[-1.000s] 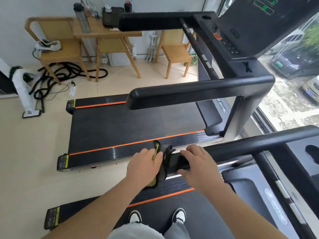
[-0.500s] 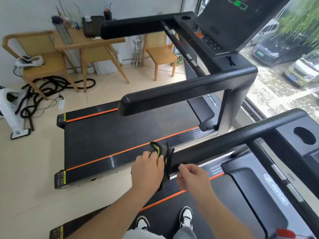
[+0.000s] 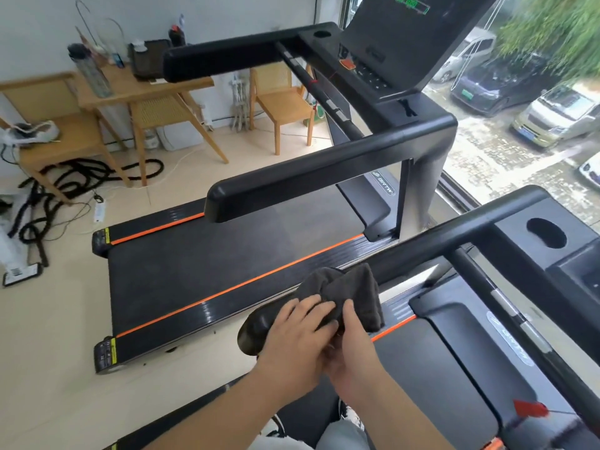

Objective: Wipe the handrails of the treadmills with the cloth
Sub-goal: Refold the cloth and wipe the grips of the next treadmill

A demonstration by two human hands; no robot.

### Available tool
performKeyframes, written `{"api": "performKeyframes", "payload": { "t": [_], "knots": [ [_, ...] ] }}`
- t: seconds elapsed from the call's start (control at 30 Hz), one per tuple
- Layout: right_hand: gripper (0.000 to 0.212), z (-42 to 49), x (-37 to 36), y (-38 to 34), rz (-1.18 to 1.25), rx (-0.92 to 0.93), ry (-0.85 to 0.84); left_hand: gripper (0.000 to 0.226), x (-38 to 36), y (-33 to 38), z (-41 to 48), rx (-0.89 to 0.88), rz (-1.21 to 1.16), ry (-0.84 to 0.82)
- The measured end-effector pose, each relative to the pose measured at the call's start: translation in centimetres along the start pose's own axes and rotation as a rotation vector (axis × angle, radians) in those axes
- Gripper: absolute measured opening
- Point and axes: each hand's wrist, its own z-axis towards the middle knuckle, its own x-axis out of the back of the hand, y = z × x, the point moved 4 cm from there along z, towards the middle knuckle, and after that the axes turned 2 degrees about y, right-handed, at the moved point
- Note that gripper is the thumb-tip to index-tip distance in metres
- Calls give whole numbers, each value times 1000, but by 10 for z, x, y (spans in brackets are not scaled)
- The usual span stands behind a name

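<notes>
At lower centre the cloth [image 3: 352,287] drapes the near end of the handrail [image 3: 454,237], your left hand [image 3: 292,329] pressing it with spread fingers, your right hand [image 3: 355,349] pinching its fold; the handrail's long axis runs up-right, nearer your right hand.

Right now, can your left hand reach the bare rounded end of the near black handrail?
Probably yes: the left hand lies on the dark grey cloth beside the black handrail's bare rounded end, with nothing between them.
</notes>
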Motion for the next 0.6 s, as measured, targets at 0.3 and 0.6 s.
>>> {"api": "performKeyframes", "payload": {
  "t": [0.3, 0.6],
  "knots": [
    [92, 34, -49, 39, -206, -34, 239, 40, 37, -58, -15, 427, -235, 207],
    [139, 67, -21, 5, -291, 117, 247, 41, 29, -60, 12, 681, -476, 150]
  ]
}}
